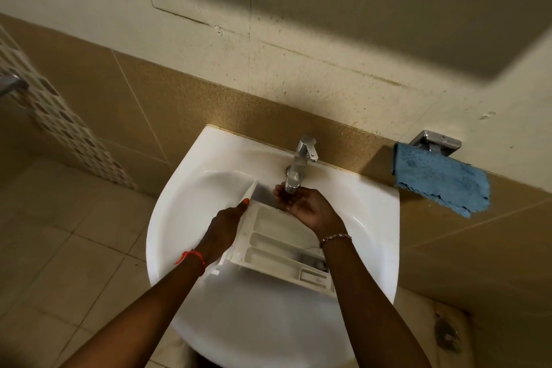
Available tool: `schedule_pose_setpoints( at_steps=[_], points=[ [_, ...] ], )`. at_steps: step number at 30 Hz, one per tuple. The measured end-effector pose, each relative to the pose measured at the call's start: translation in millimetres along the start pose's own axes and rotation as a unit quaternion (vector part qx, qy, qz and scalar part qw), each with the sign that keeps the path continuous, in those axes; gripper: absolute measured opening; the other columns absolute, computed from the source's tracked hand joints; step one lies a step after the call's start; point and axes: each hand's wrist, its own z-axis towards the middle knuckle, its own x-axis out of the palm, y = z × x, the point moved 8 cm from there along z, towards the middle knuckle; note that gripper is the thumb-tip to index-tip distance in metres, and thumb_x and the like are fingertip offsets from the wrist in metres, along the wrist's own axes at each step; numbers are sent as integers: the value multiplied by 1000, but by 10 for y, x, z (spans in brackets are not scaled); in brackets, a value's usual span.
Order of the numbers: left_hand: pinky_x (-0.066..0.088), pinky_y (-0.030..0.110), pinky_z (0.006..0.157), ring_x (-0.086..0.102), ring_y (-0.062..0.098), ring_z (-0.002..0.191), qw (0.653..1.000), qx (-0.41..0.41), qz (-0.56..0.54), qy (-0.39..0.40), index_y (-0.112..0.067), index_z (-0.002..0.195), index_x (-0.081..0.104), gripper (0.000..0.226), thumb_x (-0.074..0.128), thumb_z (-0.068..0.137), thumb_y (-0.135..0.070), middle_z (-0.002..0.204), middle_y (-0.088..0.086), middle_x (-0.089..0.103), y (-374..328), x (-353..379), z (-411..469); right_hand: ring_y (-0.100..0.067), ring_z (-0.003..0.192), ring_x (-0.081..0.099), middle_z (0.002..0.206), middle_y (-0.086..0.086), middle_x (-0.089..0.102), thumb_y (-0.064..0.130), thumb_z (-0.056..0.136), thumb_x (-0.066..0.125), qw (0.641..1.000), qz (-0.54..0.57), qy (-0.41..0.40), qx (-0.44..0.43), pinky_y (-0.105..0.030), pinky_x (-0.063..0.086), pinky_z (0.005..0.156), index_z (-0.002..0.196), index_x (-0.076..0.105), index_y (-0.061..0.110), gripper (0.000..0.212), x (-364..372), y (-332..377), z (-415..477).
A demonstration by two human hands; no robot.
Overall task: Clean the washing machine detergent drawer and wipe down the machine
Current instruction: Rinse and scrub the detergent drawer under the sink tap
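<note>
The white detergent drawer (277, 245) lies in the white sink (209, 176), its compartments facing up and its front panel toward the far left. My left hand (227, 227) grips the drawer's left side, thumb along its edge. My right hand (301, 203) is cupped, palm up, directly under the spout of the chrome tap (300, 164), just above the drawer's far end. Whether water is running is hard to tell.
A blue cloth (442, 179) hangs from a chrome wall holder (436, 142) to the right of the sink. Tiled wall runs behind, tiled floor lies to the left, and a floor drain (446, 334) sits at the lower right.
</note>
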Motion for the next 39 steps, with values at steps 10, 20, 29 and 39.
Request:
schedule_pose_setpoints(
  at_steps=[10, 20, 29, 39],
  points=[
    [48, 25, 68, 61, 27, 83, 1000, -5, -20, -2, -9, 90, 66, 44, 40, 95, -44, 86, 13, 65, 13, -4, 22, -15, 52, 53, 60, -6, 54, 5, 93, 33, 979, -173, 85, 59, -22, 43, 50, 69, 50, 8, 29, 242, -498, -173],
    [46, 23, 61, 58, 22, 72, 1000, -3, -27, 0, -8, 87, 62, 43, 41, 95, -45, 78, 7, 61, -8, 2, -12, -13, 54, 58, 65, -8, 60, 9, 93, 43, 802, -595, -43, -34, -16, 44, 51, 91, 64, -4, 25, -23, -182, -396],
    [47, 29, 69, 59, 27, 80, 1000, -13, -10, 9, 1, 103, 61, 53, 39, 94, -47, 86, 12, 61, -28, 7, -18, -24, 73, 57, 60, -12, 65, 7, 96, 35, 993, -120, -4, -1, -32, 55, 58, 79, 57, -2, 30, 93, -93, -84],
    [45, 33, 75, 57, 23, 76, 1000, -14, -15, 5, -9, 87, 61, 44, 40, 94, -47, 79, 7, 61, -17, 3, -13, -13, 47, 45, 50, -1, 49, 7, 93, 32, 970, -218, 89, 51, -20, 37, 46, 63, 45, 11, 33, 208, -483, -270]
  ],
)
